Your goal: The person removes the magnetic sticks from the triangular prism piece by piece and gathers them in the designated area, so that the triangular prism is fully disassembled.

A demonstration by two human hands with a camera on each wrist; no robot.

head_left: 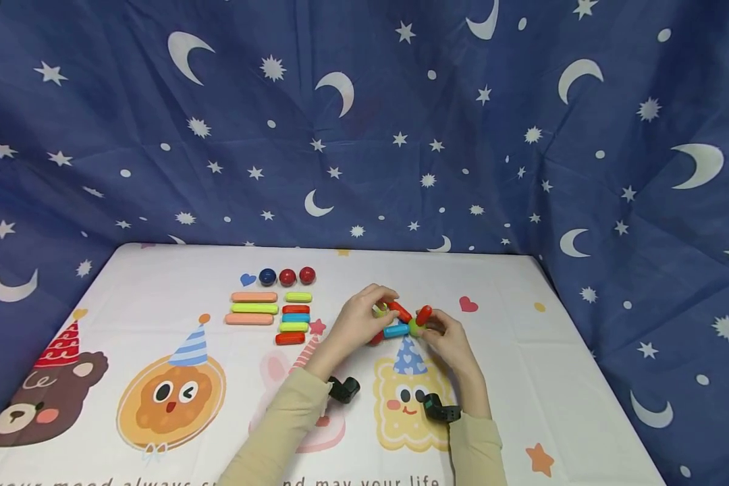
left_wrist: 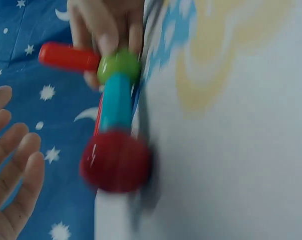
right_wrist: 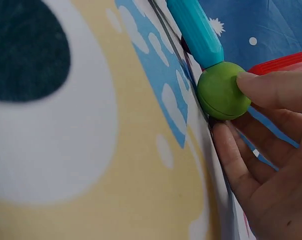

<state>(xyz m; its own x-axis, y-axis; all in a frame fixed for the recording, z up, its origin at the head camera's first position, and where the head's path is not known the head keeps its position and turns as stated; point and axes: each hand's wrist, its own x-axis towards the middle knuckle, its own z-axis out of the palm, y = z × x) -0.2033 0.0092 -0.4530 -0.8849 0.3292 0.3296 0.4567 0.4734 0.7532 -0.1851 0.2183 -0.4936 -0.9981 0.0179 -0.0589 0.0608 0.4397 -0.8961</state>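
My right hand [head_left: 452, 343] pinches a green ball [right_wrist: 223, 90] between thumb and fingers, low over the table. A blue stick [left_wrist: 115, 102] joins that ball to a red ball [left_wrist: 115, 161]. One red stick [head_left: 424, 315] sticks up from the green ball, and a second red stick [head_left: 399, 311] lies behind the blue one. My left hand [head_left: 357, 316] is over the left side of this build; in the left wrist view its fingers [left_wrist: 28, 172] are spread, apart from the red ball. A yellow-green piece [head_left: 379, 310] is partly hidden by the left hand.
Left of the hands lie short sticks [head_left: 295, 318] in red, blue and yellow-green, beside longer orange and yellow-green sticks [head_left: 254, 308]. Behind them stand a dark blue ball [head_left: 267, 277] and two red balls [head_left: 287, 277]. A starry blue curtain [head_left: 376, 175] borders the printed white tablecloth [head_left: 534, 364].
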